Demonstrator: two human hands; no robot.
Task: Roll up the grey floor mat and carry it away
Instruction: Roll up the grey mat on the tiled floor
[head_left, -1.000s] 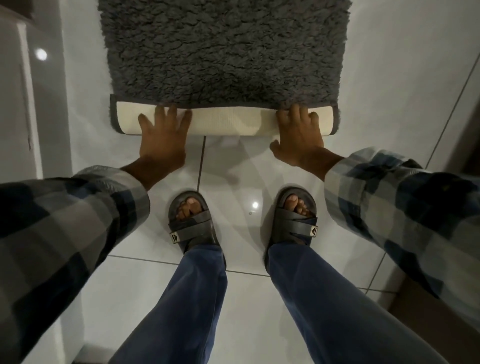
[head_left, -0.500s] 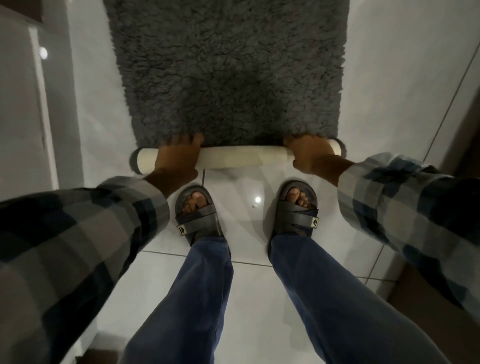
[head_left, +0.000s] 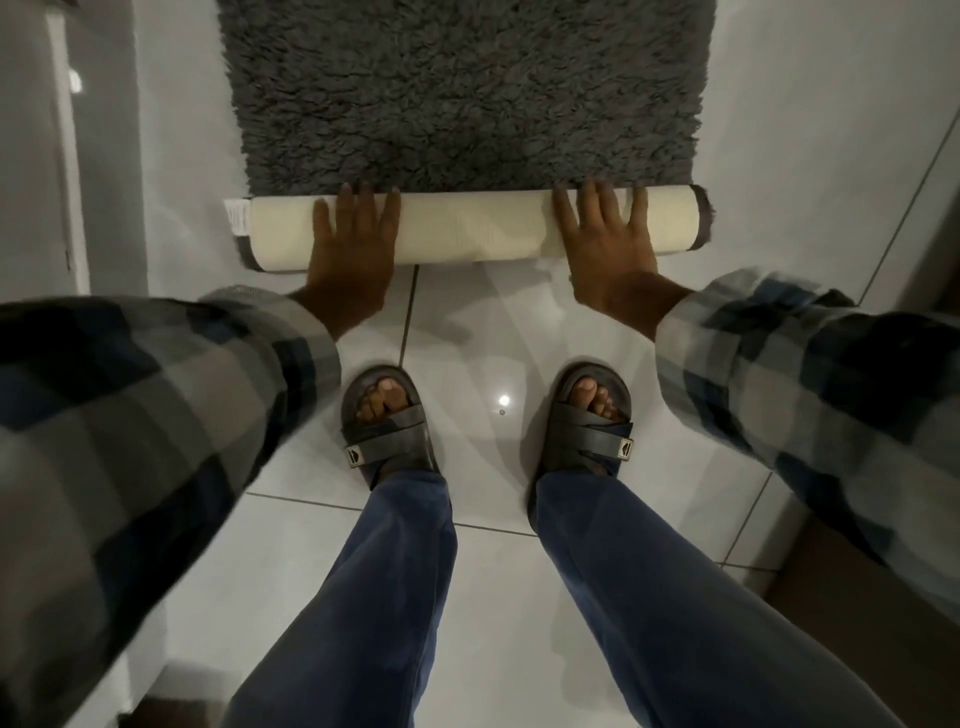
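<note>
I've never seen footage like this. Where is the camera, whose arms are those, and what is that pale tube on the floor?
There is no machine here: a person wears a camera on the head, looking down, so you see their own checked sleeves, jeans and sandals. The pale tube is the grey floor mat, partly rolled: its cream underside faces out, and a small white label sticks out at its left end. The left hand and right hand lie flat with open fingers on the roll, gripping nothing. The rest of the mat lies unrolled on the white tiled floor.
</note>
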